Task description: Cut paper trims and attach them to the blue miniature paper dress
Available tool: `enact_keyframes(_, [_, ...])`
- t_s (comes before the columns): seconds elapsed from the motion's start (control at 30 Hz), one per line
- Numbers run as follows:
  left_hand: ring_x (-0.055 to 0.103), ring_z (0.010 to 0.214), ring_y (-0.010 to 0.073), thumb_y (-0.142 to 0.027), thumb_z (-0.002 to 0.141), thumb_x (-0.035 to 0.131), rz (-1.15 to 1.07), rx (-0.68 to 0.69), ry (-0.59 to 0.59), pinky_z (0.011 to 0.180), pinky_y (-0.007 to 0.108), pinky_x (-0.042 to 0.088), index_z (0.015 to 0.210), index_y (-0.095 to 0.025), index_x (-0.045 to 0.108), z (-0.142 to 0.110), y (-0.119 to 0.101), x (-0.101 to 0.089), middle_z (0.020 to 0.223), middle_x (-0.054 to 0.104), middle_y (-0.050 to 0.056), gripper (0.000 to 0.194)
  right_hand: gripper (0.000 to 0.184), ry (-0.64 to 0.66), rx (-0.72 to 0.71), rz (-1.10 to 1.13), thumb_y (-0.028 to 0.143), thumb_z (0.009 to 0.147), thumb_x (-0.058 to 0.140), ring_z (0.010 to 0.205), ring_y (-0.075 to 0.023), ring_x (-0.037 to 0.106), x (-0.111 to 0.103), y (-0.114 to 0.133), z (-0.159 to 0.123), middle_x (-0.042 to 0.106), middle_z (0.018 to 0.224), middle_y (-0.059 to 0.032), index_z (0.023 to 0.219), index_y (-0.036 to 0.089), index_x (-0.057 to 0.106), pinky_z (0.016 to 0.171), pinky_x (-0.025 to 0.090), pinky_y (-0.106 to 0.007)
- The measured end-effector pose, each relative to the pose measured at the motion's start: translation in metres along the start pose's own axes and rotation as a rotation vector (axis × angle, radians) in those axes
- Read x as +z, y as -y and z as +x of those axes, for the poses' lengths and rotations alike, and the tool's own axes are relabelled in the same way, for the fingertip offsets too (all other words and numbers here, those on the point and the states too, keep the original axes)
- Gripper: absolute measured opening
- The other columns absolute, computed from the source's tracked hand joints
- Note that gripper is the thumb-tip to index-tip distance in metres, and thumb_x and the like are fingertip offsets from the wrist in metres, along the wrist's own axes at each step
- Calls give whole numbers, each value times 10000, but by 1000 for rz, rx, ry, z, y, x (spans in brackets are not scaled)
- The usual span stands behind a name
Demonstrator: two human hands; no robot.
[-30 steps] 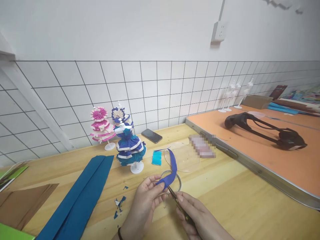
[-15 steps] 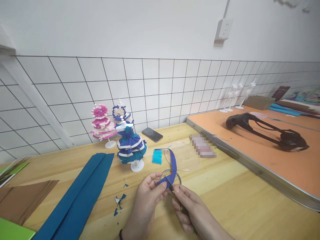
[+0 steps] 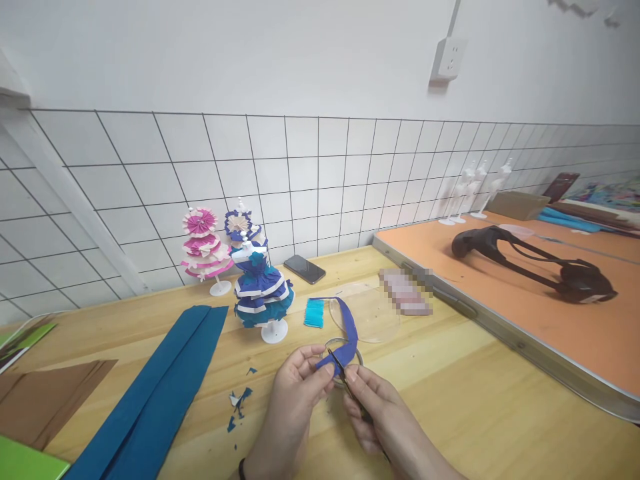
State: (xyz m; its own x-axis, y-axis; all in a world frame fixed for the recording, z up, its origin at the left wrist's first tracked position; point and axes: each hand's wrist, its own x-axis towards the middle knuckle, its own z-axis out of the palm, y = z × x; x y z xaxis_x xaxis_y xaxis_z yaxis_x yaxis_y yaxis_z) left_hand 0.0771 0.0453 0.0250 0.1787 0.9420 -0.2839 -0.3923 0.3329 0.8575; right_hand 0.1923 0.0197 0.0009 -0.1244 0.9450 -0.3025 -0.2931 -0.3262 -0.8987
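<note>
My left hand pinches the end of a purple-blue crepe paper strip between thumb and fingers. The rest of the strip bends up and back toward a small pleated turquoise piece. In my right hand is a slim dark two-pronged tool, like tweezers or snips; its tips lie on the strip beside my left thumb. Below both hands rests a ring like a tape roll, partly covered. A clear round plastic sheet lies just behind.
Little stands wear ruffled paper dresses, one blue and teal, one pink. Nearby are a phone, teal paper, brown paper and teal scraps. A metal-edged orange board at right holds a black strapped object.
The dark tool has shifted slightly, and its tips look closer together on the paper. The purple-blue strip's bend has moved a little to the right. My left hand stays nearly still.
</note>
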Motion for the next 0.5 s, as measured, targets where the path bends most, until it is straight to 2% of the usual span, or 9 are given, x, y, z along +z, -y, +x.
enact_keyframes(0.17, [586,663,142,-149,581,694,4,-17,-2,660,266,454,844,-143,548,1,0,0,742,652,58,301,485,-7,-15,-26,644,615,565,247,13,185,0,2,2,355,417,118,625,188,399,251,90,-138])
enact_keyframes(0.3, [572,639,120,-150,605,677,26,-2,15,657,250,437,875,-141,545,4,0,-4,728,643,44,300,463,-19,2,36,612,648,561,271,10,180,0,9,-4,346,420,110,606,185,386,281,106,-138])
enact_keyframes(0.43, [572,661,118,-153,632,659,44,60,33,655,236,419,915,-151,529,7,-2,-8,723,633,27,311,405,-5,60,74,579,717,508,309,-2,198,-2,18,-15,389,493,92,813,186,483,308,132,-138])
enact_keyframes(0.5, [577,670,128,-155,632,659,62,83,34,665,245,416,933,-153,521,7,-5,-8,712,629,24,332,412,30,147,62,575,744,474,313,-6,190,-6,21,-19,382,491,88,875,186,508,309,132,-139])
